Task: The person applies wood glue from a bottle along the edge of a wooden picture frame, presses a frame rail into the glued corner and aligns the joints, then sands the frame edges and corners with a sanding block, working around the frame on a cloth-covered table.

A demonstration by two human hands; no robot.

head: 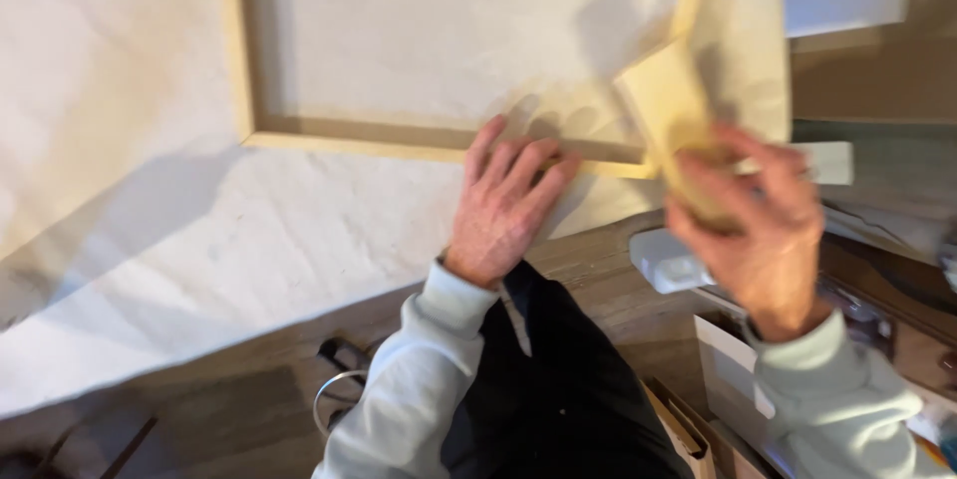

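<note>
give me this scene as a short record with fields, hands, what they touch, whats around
left hand: left hand lies flat, fingers spread, on the lower bar of the wooden frame
right hand: right hand is raised and blurred, closed around a pale wooden block
surface: white cloth lies under the frame, over a wooden table
clothing: light grey sleeves, dark apron
nearby: white box at the table edge; scissors lower down
unclear: what the block touches, owing to motion blur

I see a pale bare-wood frame (419,145), matt and unvarnished, on off-white cloth (199,230) with a slightly rough weave; the floor (249,409) looks like matt grey-brown wood.
</note>
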